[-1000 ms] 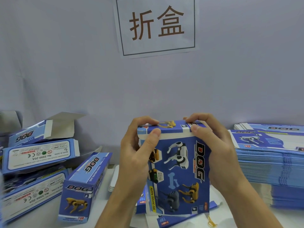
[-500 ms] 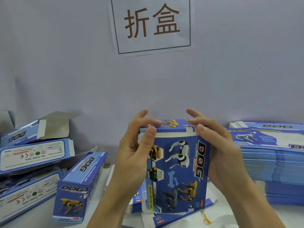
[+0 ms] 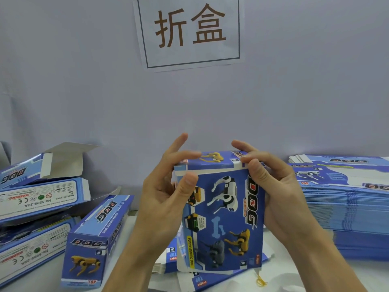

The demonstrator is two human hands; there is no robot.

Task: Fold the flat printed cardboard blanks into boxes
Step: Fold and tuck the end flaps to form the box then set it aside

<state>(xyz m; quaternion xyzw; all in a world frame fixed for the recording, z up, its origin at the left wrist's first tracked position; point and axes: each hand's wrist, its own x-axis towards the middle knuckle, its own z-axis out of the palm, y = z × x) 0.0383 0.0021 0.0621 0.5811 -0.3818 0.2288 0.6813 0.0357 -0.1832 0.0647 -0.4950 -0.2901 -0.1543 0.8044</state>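
I hold a blue printed "DOG" box (image 3: 223,216) upright in front of me, its top flap folded over. My left hand (image 3: 166,192) grips the box's upper left corner, thumb on the front face, middle finger on the top flap, index finger raised off it. My right hand (image 3: 275,190) holds the upper right edge, fingers curled over the top flap and thumb pressing at the corner. A tall stack of flat blanks (image 3: 345,199) lies at the right.
Several folded boxes (image 3: 42,197) are piled at the left, one with an open flap, and another folded box (image 3: 94,241) lies nearer the middle. Loose flat blanks (image 3: 212,280) lie under the held box on the white table (image 3: 374,277). A sign (image 3: 190,30) hangs on the grey wall.
My left fingers have lifted from the top flap and spread, and my right fingers have drawn back towards the box's right corner. The box stays upright between my hands.
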